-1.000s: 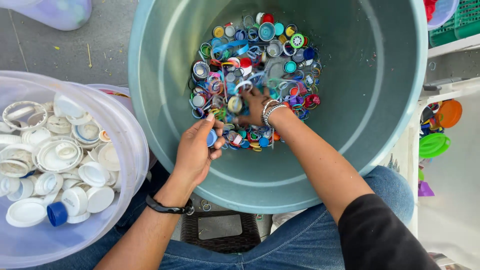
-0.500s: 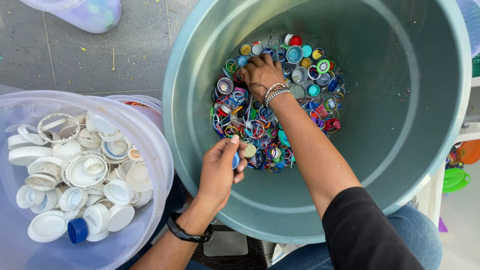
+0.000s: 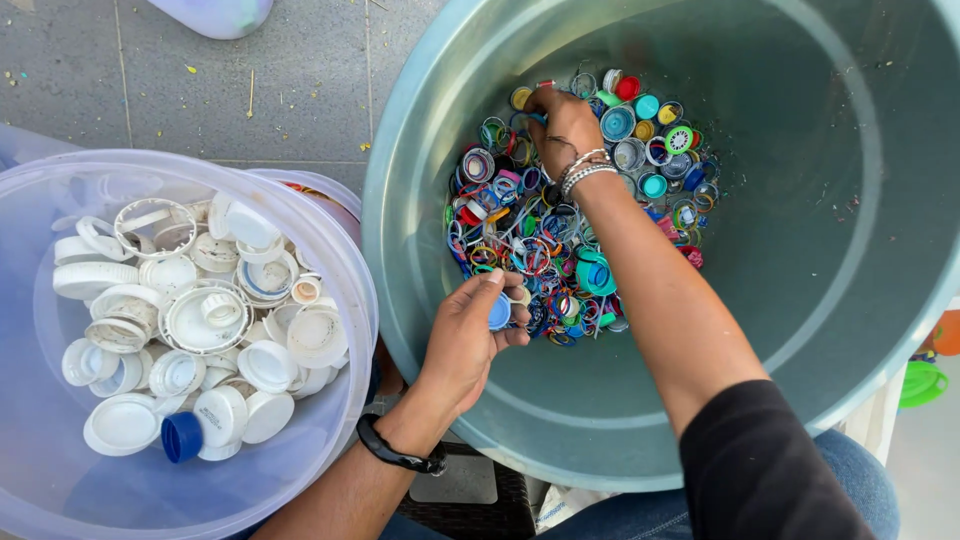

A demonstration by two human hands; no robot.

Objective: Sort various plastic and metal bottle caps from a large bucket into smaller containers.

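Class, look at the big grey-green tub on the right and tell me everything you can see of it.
The grey-green tub is round, wide and deep, seemingly plastic, with smooth, lightly speckled walls and a rolled rim. It stands upright beside the clear bucket. A pile of mixed coloured bottle caps and rings covers part of its bottom. The left hand and right hand reach inside, into the pile.

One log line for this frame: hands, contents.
left hand: holds blue cap | right hand: in mixed caps | grey tub | white lids bucket
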